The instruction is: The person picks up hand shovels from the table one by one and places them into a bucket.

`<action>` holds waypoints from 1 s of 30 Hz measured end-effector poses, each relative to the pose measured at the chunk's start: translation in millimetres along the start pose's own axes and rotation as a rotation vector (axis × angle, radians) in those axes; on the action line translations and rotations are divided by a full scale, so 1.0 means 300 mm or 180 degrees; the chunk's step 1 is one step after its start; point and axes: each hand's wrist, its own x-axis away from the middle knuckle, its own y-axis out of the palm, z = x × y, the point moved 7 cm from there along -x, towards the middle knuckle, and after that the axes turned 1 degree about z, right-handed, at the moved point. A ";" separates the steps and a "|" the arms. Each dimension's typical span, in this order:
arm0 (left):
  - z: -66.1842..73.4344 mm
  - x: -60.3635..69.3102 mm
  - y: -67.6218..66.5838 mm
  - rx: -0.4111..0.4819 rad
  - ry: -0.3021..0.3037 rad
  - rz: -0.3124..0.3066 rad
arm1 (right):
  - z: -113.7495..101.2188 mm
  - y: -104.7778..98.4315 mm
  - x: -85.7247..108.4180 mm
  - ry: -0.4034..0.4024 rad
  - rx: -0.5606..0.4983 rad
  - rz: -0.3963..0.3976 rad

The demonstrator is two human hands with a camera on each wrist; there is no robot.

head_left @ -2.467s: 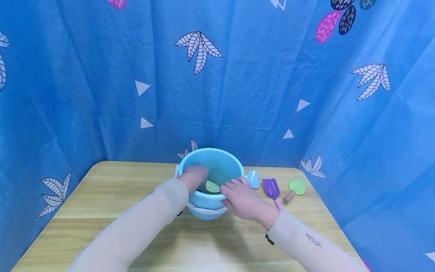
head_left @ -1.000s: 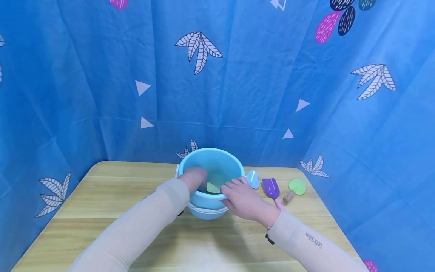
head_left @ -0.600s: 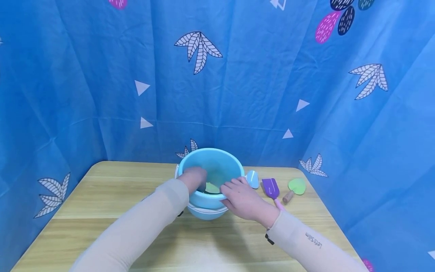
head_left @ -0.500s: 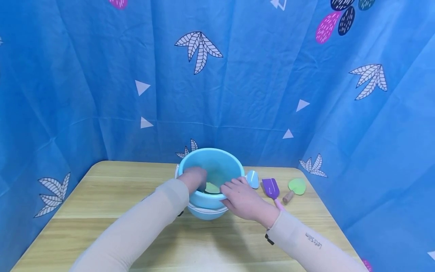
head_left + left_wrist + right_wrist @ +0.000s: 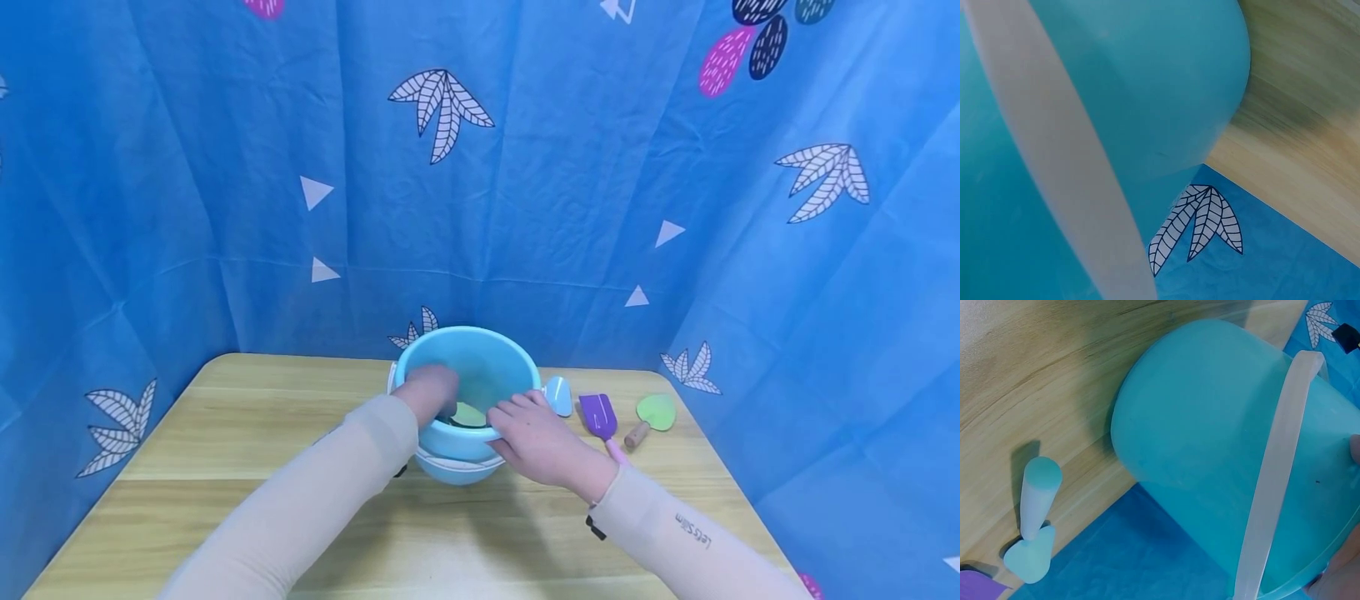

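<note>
So my left hand point(image 5: 429, 390) is down inside the light blue bucket point(image 5: 453, 447), coming in over the near left of its rim. The head view loses my fingers in there — honestly can't tell if they're clenched, loose or holding something. A pale green thing point(image 5: 467, 415) shows at the bottom just right of that hand, partly hidden, and I can't make out whether I'm touching it.

Right hand point(image 5: 534, 442) is easier: it's gripping the near right of the rim, fingers hooked over the top. The right wrist view only catches bits of it, but it does show the white handle point(image 5: 1279, 469) slanting across the bucket's outside and a tiny dark speck on the wall that I can't spot from above.

Bucket's standing in the far middle of the wooden table point(image 5: 285, 400). To its right are a light blue scoop point(image 5: 557, 396), then a purple shovel point(image 5: 597, 415) with a pink grip, then a green spade point(image 5: 657, 411) with a wooden one. From above I mostly see the scoop's blade; the right wrist view shows its stubby grip too. Left wrist view gets bucket wall, handle, table and a leaf print on the blue curtain point(image 5: 1285, 262).
</note>
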 end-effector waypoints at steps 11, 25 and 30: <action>0.010 -0.028 -0.012 -0.0129 0.0145 0.0234 | 0.002 0.009 0.005 0.0009 -0.0016 -0.0023; 0.044 0.008 -0.097 -0.0002 0.0780 0.0969 | 0.001 0.009 0.001 0.0008 0.0054 -0.0036; 0.049 0.048 -0.133 0.0055 0.0980 0.1191 | 0.003 0.005 0.001 0.0010 0.0070 -0.0021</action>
